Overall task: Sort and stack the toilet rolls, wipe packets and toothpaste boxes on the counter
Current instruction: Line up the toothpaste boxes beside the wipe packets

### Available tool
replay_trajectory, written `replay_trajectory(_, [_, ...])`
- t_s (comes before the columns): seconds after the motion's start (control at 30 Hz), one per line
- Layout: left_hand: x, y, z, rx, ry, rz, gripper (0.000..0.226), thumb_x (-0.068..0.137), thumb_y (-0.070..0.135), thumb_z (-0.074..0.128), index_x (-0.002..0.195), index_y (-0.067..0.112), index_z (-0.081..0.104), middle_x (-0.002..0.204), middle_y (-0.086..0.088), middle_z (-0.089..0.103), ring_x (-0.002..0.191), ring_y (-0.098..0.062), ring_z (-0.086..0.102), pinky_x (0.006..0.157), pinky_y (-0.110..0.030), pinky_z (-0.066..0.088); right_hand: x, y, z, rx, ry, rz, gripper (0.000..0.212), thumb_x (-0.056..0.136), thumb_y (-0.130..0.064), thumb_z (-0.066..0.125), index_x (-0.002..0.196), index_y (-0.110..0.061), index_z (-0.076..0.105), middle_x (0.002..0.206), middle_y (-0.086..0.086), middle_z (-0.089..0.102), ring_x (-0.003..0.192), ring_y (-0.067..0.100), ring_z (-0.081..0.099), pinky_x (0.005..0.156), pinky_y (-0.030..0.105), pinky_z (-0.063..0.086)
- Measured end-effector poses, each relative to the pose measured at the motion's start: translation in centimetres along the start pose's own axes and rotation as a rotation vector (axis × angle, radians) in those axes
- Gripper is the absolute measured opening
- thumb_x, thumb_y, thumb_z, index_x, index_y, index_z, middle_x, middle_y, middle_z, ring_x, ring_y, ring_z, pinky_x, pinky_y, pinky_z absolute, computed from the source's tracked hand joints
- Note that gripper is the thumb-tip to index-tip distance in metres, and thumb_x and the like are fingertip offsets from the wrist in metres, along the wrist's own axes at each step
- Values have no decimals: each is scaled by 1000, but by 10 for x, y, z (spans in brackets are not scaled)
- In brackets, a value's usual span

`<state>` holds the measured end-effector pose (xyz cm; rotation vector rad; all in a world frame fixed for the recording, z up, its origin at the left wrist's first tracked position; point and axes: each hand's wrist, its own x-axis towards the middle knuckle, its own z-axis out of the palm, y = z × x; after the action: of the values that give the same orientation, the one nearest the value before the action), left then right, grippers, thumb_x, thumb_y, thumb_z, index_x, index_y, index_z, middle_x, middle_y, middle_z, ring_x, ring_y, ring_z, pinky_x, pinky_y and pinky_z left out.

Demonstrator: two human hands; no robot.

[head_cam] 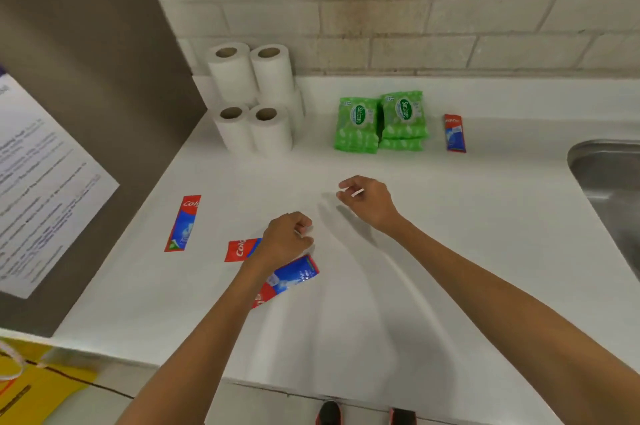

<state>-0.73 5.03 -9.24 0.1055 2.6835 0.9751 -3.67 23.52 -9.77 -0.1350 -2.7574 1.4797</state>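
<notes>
Steel sink (609, 178) far rt; both hands' fingers loosely curled, empty, l. hand (285, 239) over toothpaste box (294, 277).

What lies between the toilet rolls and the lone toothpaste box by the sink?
Head view: the green wipe packets sit between the toilet rolls and the toothpaste box.

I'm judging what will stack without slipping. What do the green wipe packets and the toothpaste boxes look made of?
Green wipe packets: probably soft plastic film, slightly glossy, with puffy, crinkled edges. Toothpaste boxes: likely printed card with a smooth finish, shown by flat faces and straight edges.
</notes>
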Motion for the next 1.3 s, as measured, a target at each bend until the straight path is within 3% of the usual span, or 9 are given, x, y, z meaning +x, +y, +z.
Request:
replay_trajectory(0.17, [-29,-31,-18,186,-159,30,46,74,22,75,116,13,59,103,-1,55,92,-12,54,79,-22,43,-14,-14,42,-16,-60,-7,20,84,-18,66,102,-9,69,89,8,68,80,13,57,81,27,46])
replay_trajectory(0.37, [-42,-38,-13,399,-145,145,55,77,33,71,123,11,51,123,-7,54,111,-21,55,88,-32,49,-23,-24,60,-28,-41,-3,21,85,-16,65,104,-8,68,98,10,70,82,11,57,78,21,42])
replay_trajectory(0.63, [-31,-31,-11,351,-203,149,46,76,26,74,114,10,55,117,-8,54,104,-21,59,83,-29,48,-25,-27,50,-19,-106,8,20,84,-11,64,103,-9,68,79,-2,62,69,13,57,83,34,49])
replay_trajectory(0.7, [-28,-29,-11,320,-216,157,41,77,21,72,113,10,55,112,-9,51,102,-23,59,84,-29,47,-26,-29,44,-61,-194,5,24,84,-8,62,107,-8,67,86,3,64,67,8,56,77,23,48])
replay_trajectory(0.8, [-23,-23,-13,241,-213,202,31,81,9,63,111,9,58,104,-8,56,101,-26,60,81,-27,43,-28,-33,33,-119,-367,34,30,83,-5,60,113,-7,66,101,12,68,81,12,57,71,11,42])
replay_trajectory(0.93, [-12,-10,-18,137,-165,220,30,81,-3,52,107,9,61,107,-10,67,99,-28,62,81,-30,48,-28,-38,24,-168,-493,68,34,78,-1,61,111,-5,67,103,15,70,88,14,59,79,23,48])
replay_trajectory(1.03, [-2,6,-21,125,-103,244,28,81,-3,53,104,13,57,105,-10,68,98,-29,62,86,-38,50,-27,-41,14,-225,-440,30,31,75,1,66,106,-1,69,105,21,70,87,22,62,79,29,50])
replay_trajectory(1.1, [3,21,-21,158,-55,292,28,82,-1,53,107,12,53,105,-7,69,99,-27,61,88,-36,44,-25,-42,5,-236,-383,11,28,75,-1,69,103,1,70,104,22,70,92,27,65,85,34,51])
replay_trajectory(1.3, [22,73,-7,228,126,527,33,84,2,52,115,12,57,107,-4,70,102,-24,60,98,-30,33,-20,-33,-49,-250,-172,45,24,77,-5,69,100,0,72,97,19,72,81,19,58,80,32,49])
